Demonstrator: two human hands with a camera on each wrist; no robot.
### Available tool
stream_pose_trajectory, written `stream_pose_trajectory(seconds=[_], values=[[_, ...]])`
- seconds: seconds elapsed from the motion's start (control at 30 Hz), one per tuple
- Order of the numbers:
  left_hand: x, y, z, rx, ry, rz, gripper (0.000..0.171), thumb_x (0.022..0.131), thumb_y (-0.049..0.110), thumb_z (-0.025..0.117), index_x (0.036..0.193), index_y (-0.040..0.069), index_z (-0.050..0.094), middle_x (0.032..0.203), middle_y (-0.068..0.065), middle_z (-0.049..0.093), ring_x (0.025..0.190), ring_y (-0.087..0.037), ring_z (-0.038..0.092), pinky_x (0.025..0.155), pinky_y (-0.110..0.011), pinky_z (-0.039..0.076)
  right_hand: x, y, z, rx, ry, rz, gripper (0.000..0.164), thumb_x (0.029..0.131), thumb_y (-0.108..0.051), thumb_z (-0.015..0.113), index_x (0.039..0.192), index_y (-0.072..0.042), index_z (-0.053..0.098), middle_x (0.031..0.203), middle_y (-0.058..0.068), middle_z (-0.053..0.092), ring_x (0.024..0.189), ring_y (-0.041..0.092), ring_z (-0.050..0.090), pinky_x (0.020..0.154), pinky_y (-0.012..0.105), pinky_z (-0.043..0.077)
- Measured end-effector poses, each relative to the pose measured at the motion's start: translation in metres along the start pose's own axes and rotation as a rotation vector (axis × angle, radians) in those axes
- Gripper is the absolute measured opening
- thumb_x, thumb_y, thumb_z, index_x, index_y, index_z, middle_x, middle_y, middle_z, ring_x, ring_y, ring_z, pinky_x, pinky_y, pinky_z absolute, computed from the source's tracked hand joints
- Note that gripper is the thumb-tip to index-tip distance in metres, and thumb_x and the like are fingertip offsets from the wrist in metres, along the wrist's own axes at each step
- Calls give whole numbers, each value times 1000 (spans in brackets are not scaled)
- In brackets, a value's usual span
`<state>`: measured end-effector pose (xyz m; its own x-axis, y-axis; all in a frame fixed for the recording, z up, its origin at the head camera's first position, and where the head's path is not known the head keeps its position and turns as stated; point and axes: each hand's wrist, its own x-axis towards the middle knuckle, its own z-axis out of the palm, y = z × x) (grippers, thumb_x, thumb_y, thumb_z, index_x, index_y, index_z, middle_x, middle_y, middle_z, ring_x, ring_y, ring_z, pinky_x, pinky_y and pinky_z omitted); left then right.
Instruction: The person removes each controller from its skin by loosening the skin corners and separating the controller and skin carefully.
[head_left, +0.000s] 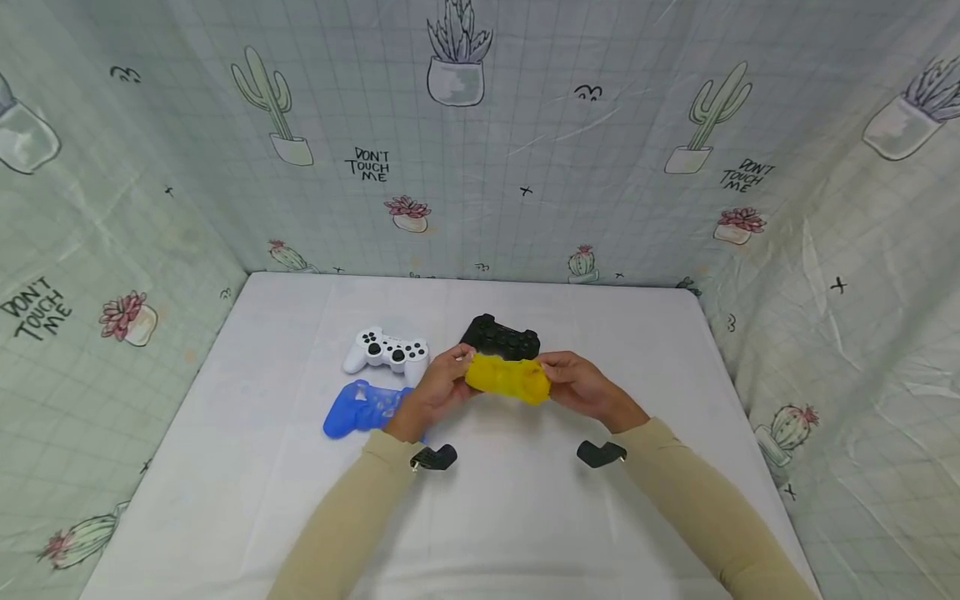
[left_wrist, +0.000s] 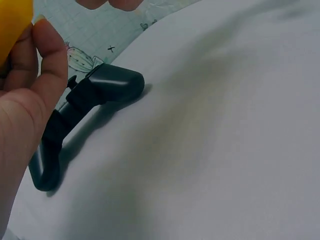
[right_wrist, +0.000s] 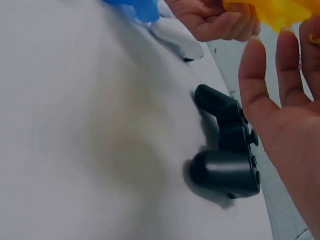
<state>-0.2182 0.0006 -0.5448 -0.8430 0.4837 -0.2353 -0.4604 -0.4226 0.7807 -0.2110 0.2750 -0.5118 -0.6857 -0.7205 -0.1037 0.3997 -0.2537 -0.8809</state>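
A soft yellow controller cover [head_left: 508, 378] is held up between both hands, over the table. My left hand [head_left: 444, 385] grips its left end, and my right hand [head_left: 583, 386] pinches its right end between thumb and fingers. Just behind it lies a black game controller [head_left: 501, 337], partly covered by the hands in the head view; its grips [right_wrist: 225, 172] show fully in the right wrist view. A white game controller [head_left: 387, 351] sits left of my left hand. In front of that one lies a blue controller cover [head_left: 365, 408], its right side hidden by my left wrist.
All of it stands on a white-covered table [head_left: 517, 517]. A patterned curtain [head_left: 480, 200] rises along the table's back edge, with more fabric [head_left: 840, 350] hanging at both sides. Black wrist straps [head_left: 602, 453] stick out near both sleeves.
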Motion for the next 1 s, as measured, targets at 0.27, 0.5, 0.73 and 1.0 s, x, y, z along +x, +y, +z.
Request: stream_pose_trajectory(seconds=[0.27, 0.5, 0.73, 1.0], values=[[-3, 3, 13, 50, -95, -71, 12, 111, 13, 45, 115, 22, 52, 114, -1, 52, 106, -16, 56, 87, -23, 58, 1, -2, 8, 67, -30, 54, 37, 114, -18, 36, 113, -14, 73, 116, -1, 64, 107, 14, 61, 97, 24, 56], [2, -3, 13, 291, 38, 12, 18, 107, 11, 57, 121, 8, 47, 114, -4, 60, 98, -16, 62, 81, -21, 59, 3, 1, 15, -170, 47, 55, 30, 98, 3, 55, 126, -7, 53, 119, 3, 63, 106, 17, 61, 95, 24, 58], [2, -4, 11, 338, 143, 17, 22, 99, 11, 69, 118, 4, 59, 125, -10, 61, 103, -19, 63, 86, -22, 60, 7, 1, 24, -395, 307, 5, 40, 92, 5, 70, 127, 1, 52, 123, 6, 58, 108, 20, 60, 93, 20, 59], [-2, 3, 10, 369, 146, 35, 9, 97, 6, 70, 105, 4, 69, 129, -12, 59, 101, -20, 65, 84, -22, 61, 6, -3, 28, -58, 229, -63, 33, 96, 14, 51, 113, -13, 60, 117, 3, 56, 105, 17, 59, 95, 21, 59]])
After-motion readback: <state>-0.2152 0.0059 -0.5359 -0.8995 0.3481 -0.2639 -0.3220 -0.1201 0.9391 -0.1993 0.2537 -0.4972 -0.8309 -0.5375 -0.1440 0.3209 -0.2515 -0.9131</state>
